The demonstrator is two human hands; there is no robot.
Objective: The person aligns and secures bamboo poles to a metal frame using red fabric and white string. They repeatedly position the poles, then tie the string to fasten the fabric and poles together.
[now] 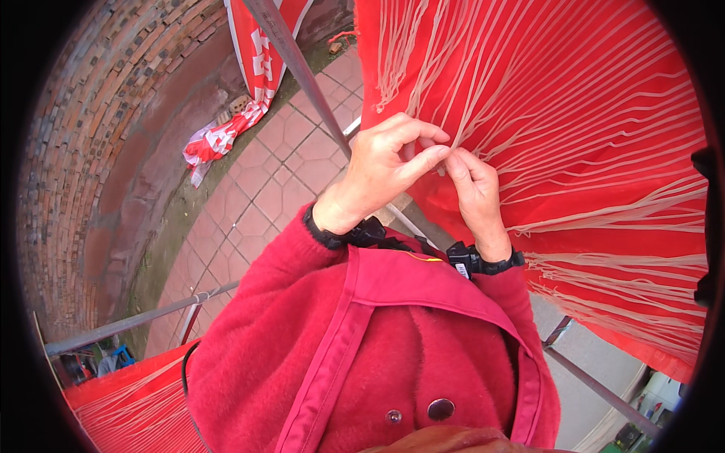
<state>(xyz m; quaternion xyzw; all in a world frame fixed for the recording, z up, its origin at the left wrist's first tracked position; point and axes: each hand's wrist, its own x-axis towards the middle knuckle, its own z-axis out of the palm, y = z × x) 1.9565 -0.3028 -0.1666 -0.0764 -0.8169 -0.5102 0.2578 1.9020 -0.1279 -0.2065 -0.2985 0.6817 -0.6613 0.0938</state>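
Many thin cream strings (604, 83) fan out over a bright red sheet (563, 177) at the upper right. Near the sheet's left side, several strings converge at my fingertips. My left hand (389, 158) is closed in a pinch on the strings, thumb against index finger. Just right of it and almost touching, my right hand (477, 192) pinches strings too, with its fingers pressed together. The exact point where the strings pass between the fingers is too small to make out. Loose string ends (383, 94) hang at the sheet's upper left edge.
A metal pole (294, 60) rises at the upper left, and another bar (143, 318) crosses at the lower left. Beyond are a brick wall (83, 143), pink paving tiles (257, 181) and a crumpled red-and-white banner (226, 136). More strung red sheet (140, 408) lies lower left.
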